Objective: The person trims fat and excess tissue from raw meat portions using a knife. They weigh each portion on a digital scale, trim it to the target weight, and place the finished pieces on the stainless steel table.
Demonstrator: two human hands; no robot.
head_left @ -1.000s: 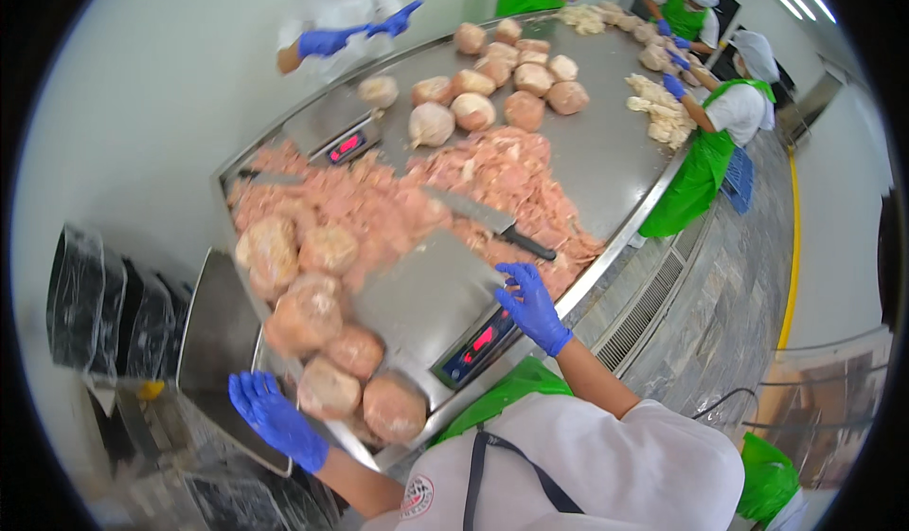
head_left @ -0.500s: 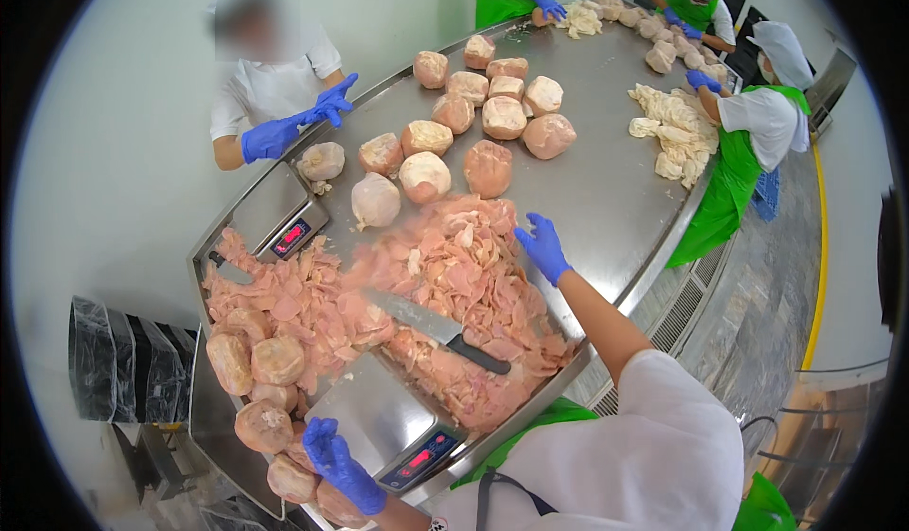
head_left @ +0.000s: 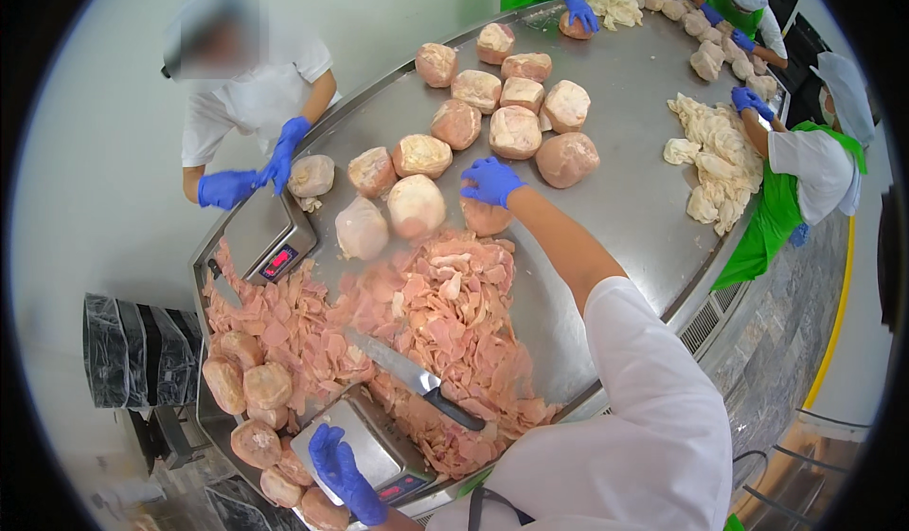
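Observation:
My right hand (head_left: 490,182), in a blue glove, reaches over the table with its fingers apart. Just beneath it is a round ball of raw meat (head_left: 486,218), partly covered; whether they touch I cannot tell. My left hand (head_left: 346,474), gloved too, hovers open with loosely bent fingers over the near scale (head_left: 365,432), holding nothing. Beyond that scale a large dark-handled knife (head_left: 417,378) lies on a heap of pink meat trimmings (head_left: 464,313). More meat balls (head_left: 417,206) stand in a group past the heap.
Across the steel table (head_left: 625,237) a co-worker (head_left: 256,95) stands by a second scale (head_left: 265,237) and a smaller knife (head_left: 225,285). Trimmed meat balls (head_left: 268,386) pile up at the left edge. Other workers stand at the far end, near pale skins (head_left: 720,162).
My right hand has moved left and away from me, from beside the heap to over a meat ball. My left hand stays near the scale. The co-worker's hands have lowered toward the far scale.

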